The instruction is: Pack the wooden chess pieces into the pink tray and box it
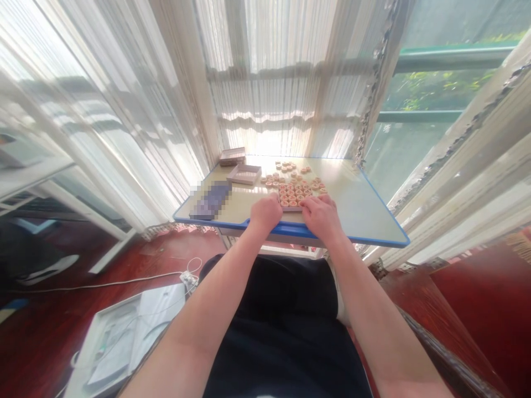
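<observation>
Several round wooden game pieces [295, 194] are packed in rows in a shallow tray near the front edge of a small blue-rimmed table [360, 204]. More loose pieces [286, 166] lie scattered further back. My left hand [266, 213] rests curled at the tray's left front corner, fingers closed against it. My right hand [321, 213] lies at the tray's right front side, fingers bent over the pieces. What the fingertips grip is hidden.
An open grey box [244, 174] and a darker lid [232, 156] sit at the table's back left, a blurred dark flat object [211, 200] at the front left. Sheer curtains surround the table. On the red floor lie a white case [124, 331] and a cable.
</observation>
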`<state>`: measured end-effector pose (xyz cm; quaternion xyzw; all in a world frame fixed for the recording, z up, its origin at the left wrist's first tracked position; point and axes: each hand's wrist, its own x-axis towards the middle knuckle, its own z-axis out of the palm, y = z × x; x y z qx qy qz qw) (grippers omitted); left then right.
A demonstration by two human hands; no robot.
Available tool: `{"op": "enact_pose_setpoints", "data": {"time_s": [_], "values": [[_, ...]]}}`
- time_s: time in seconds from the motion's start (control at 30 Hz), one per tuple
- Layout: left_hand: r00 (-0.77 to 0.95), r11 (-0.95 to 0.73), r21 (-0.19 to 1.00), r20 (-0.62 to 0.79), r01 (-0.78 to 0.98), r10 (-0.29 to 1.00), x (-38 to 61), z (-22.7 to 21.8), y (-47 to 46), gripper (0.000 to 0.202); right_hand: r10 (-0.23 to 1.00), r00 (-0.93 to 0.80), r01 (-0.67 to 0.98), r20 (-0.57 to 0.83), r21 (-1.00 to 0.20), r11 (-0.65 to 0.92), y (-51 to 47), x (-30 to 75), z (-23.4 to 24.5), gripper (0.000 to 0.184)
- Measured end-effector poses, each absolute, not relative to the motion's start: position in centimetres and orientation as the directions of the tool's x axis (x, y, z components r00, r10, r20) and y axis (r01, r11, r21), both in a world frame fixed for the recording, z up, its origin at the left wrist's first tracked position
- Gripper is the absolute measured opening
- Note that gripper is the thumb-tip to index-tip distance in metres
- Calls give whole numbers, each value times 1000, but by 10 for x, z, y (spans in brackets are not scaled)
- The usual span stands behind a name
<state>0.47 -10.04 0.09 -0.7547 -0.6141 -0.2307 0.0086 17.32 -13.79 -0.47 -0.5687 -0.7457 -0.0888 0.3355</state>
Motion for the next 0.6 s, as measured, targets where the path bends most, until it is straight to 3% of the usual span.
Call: {"op": "enact_pose_setpoints", "data": {"time_s": [0.3,0.6], "values": [[137,-210,230,295,950,945,6,5,-102,31,760,-109,891,640,-276,361,-136,177,-10,25],[106,-187,266,290,946,951,7,7,-101,35,715,-131,850,687,-294,437,-135,180,-8,22]]}}
